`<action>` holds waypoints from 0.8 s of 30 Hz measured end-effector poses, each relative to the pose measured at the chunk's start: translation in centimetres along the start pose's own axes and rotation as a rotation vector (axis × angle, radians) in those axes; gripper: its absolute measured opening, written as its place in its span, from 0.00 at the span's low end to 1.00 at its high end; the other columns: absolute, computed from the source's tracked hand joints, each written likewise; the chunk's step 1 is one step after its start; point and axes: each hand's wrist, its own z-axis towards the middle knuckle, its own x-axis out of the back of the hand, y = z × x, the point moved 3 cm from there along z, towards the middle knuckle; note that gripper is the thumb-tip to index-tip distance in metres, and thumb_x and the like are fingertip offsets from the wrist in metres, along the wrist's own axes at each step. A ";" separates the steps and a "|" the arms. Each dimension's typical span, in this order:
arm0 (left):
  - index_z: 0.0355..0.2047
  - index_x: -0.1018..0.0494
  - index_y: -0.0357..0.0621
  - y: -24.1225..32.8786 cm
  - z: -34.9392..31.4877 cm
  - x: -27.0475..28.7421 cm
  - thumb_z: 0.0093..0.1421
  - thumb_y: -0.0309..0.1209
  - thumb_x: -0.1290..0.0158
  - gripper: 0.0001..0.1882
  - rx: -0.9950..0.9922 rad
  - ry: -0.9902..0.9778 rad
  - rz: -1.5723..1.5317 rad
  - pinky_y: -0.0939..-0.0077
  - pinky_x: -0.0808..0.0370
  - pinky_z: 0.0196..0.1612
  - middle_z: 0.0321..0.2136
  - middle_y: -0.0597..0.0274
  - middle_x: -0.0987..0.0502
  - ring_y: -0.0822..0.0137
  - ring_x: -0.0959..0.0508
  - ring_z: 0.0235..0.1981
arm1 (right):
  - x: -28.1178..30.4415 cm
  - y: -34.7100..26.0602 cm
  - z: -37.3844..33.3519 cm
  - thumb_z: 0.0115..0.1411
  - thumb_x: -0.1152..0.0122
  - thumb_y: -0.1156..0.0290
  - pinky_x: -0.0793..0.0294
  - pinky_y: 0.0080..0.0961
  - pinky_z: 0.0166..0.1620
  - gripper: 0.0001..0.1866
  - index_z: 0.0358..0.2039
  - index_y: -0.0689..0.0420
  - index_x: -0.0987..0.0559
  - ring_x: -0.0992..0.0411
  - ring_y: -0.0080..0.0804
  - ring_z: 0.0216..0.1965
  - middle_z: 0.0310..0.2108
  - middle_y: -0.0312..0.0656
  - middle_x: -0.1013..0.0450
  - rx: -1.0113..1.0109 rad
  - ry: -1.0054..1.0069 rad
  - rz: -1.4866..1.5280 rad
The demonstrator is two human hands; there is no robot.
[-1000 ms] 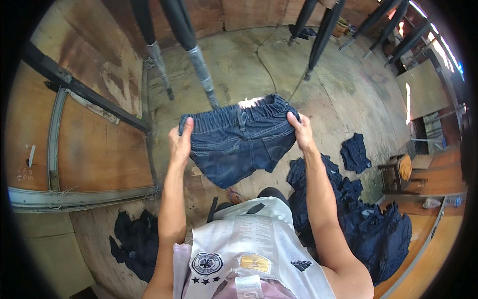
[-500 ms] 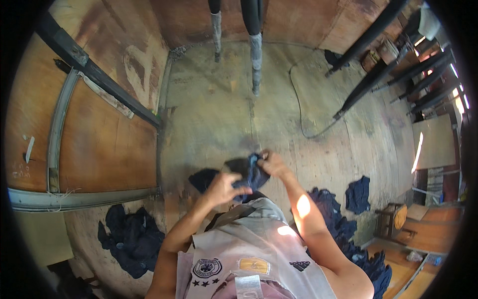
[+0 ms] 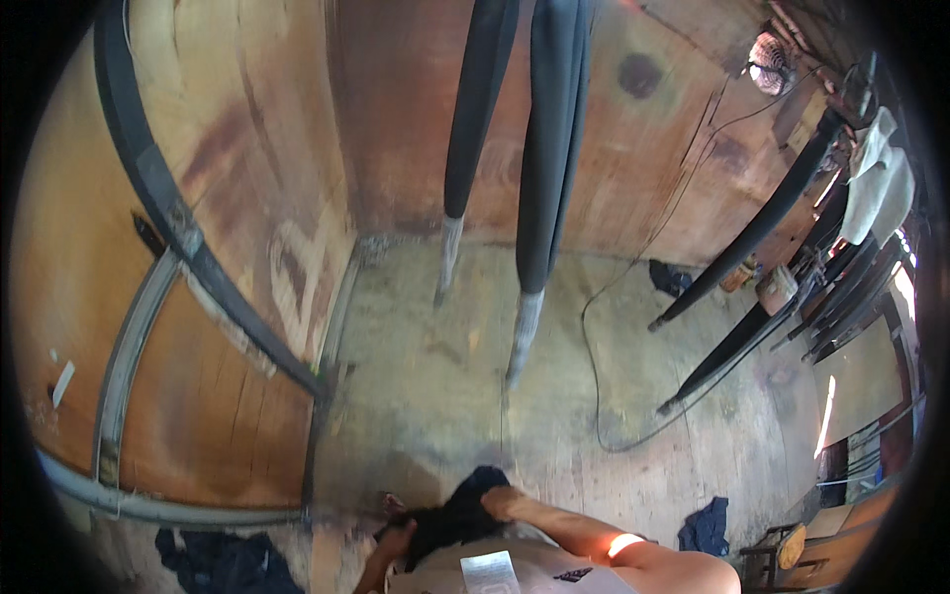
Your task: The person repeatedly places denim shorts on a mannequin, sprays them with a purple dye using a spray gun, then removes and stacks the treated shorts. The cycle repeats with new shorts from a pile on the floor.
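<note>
A dark, nearly black garment (image 3: 450,522) is held up in front of my body at the lower edge of the head view. My right hand (image 3: 503,502) is closed on its upper right part. On the left side of the cloth, my left hand (image 3: 399,540) grips its edge, with the fingers partly hidden and blurred. The garment's exact kind cannot be made out.
Dark garments (image 3: 233,562) lie heaped on the floor at lower left, and another dark garment (image 3: 705,527) lies at right near a stool (image 3: 790,546). Dark padded tubes (image 3: 554,148) hang ahead. A cable (image 3: 597,396) curves across the wooden floor (image 3: 416,416).
The view has tilted upward, so hands and cloth sit lower in it. Bunched between both hands before, the garment is now more spread out, with my hands farther apart.
</note>
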 end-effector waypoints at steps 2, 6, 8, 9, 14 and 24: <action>0.49 0.25 0.31 -1.1 2.4 -0.4 0.64 0.61 0.55 0.39 0.107 -0.329 0.091 0.59 0.35 0.60 0.49 0.37 0.23 0.43 0.27 0.57 | 2.9 0.7 1.5 0.57 0.43 0.63 0.21 0.50 0.41 0.16 0.37 0.63 0.20 0.20 0.55 0.39 0.35 0.57 0.20 -0.094 0.011 0.019; 0.50 0.25 0.33 -0.5 9.1 3.1 0.62 0.55 0.52 0.34 -0.050 -0.739 0.368 0.59 0.32 0.59 0.50 0.37 0.23 0.46 0.25 0.55 | 9.7 3.5 2.8 0.56 0.43 0.69 0.20 0.48 0.44 0.12 0.35 0.62 0.17 0.21 0.53 0.43 0.38 0.56 0.20 -0.425 0.331 0.183; 0.48 0.24 0.34 1.7 11.8 5.5 0.60 0.51 0.50 0.30 -0.137 -0.681 0.404 0.57 0.31 0.56 0.47 0.37 0.22 0.46 0.23 0.52 | 12.4 5.2 2.6 0.57 0.44 0.64 0.20 0.48 0.44 0.14 0.35 0.61 0.18 0.20 0.53 0.43 0.38 0.55 0.20 -0.584 0.408 0.297; 0.46 0.24 0.35 3.2 13.2 6.9 0.58 0.49 0.49 0.28 -0.077 -0.575 0.360 0.56 0.30 0.55 0.46 0.37 0.22 0.46 0.23 0.51 | 13.8 5.8 2.3 0.56 0.44 0.63 0.20 0.48 0.44 0.15 0.36 0.60 0.18 0.20 0.53 0.42 0.37 0.55 0.20 -0.646 0.552 0.270; 0.45 0.24 0.38 13.3 19.7 11.2 0.60 0.42 0.49 0.21 -0.275 -0.281 0.749 0.49 0.27 0.52 0.45 0.39 0.22 0.42 0.23 0.48 | 15.2 7.5 1.5 0.55 0.42 0.59 0.21 0.49 0.42 0.17 0.38 0.60 0.20 0.20 0.52 0.41 0.37 0.56 0.21 -0.784 0.691 0.301; 0.47 0.26 0.39 11.9 23.3 7.6 0.66 0.43 0.55 0.21 -0.479 -0.470 0.660 0.46 0.27 0.50 0.44 0.40 0.25 0.41 0.23 0.47 | 11.0 10.6 1.5 0.58 0.43 0.63 0.22 0.49 0.42 0.16 0.45 0.53 0.21 0.21 0.56 0.38 0.32 0.57 0.21 -1.041 0.713 0.265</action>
